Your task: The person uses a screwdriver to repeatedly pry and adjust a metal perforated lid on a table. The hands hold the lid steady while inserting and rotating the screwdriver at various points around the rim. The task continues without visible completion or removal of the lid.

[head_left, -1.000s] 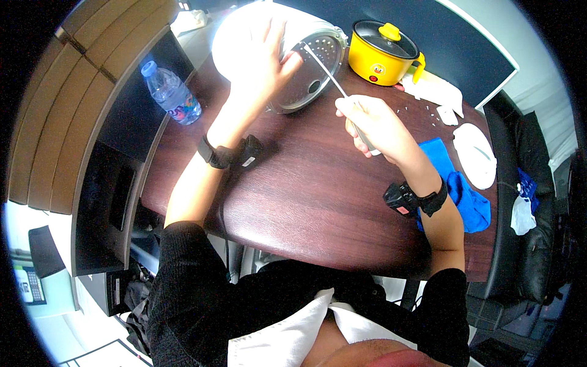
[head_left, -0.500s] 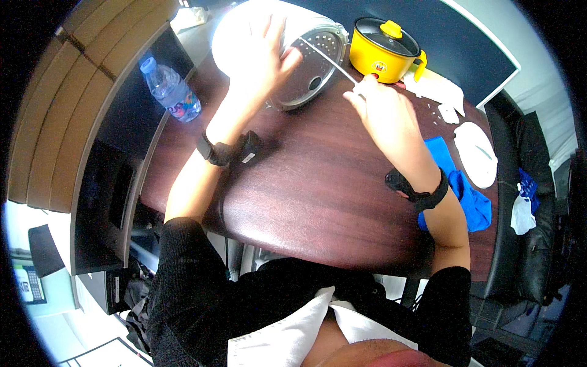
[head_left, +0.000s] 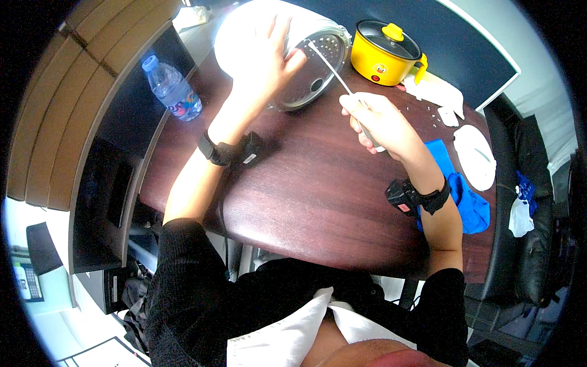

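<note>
A rounded white appliance point(head_left: 235, 43) stands at the far side of the table. Its round grey inner face point(head_left: 299, 76), with a cluster of small holes and one larger dark hole, is turned toward me. My left hand point(head_left: 269, 61) rests on the white body, fingers spread, thumb near the rim of that face. My right hand point(head_left: 379, 121) is wrapped round the handle of a long, slim screwdriver-like tool point(head_left: 333, 70). Its thin metal shaft points up and left, with the pale tip in front of the grey face; I cannot tell whether it touches.
A yellow pot point(head_left: 376, 58) with a glass lid stands beside the appliance. A water bottle point(head_left: 171, 88) is at the left. Rightward lie white paper point(head_left: 431, 87), a white oval piece point(head_left: 475, 157), small white scraps and a blue cloth point(head_left: 468, 202). A dark partition point(head_left: 455, 46) rises behind.
My right hand has drawn back toward me, away from the yellow pot, and the tool's tip has shifted slightly right. My left hand stays on the appliance, which has barely moved.
</note>
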Demonstrator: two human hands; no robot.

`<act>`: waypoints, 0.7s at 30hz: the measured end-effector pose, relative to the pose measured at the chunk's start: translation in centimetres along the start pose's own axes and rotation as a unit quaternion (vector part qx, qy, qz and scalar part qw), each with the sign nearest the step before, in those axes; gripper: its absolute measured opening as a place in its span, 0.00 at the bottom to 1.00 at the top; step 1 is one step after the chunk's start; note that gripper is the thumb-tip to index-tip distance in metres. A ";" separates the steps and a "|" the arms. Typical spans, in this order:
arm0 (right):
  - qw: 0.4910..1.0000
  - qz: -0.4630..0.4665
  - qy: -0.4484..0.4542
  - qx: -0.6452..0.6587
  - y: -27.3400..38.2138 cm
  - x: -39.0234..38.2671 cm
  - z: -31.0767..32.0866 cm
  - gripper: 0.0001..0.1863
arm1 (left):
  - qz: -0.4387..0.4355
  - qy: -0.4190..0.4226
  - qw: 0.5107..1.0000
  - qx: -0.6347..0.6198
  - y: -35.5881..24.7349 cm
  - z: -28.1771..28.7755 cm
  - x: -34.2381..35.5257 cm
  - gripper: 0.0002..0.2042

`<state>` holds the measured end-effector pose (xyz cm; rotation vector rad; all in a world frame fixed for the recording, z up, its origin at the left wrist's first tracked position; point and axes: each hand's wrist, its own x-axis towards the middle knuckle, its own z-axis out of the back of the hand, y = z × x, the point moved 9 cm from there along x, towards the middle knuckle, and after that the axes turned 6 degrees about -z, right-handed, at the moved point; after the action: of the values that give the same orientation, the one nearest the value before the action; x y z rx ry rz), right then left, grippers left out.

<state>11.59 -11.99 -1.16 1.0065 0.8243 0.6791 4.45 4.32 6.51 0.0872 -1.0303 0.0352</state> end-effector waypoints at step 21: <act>0.715 0.278 -0.317 -0.558 6.1 -3.5 0.7 0.17 | 0.005 0.003 1.000 -0.004 0.1 -0.1 -0.2 0.30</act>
<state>9.66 -12.72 5.60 0.2493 -0.5686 1.0480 4.45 4.40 6.30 0.0755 -1.0245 0.0400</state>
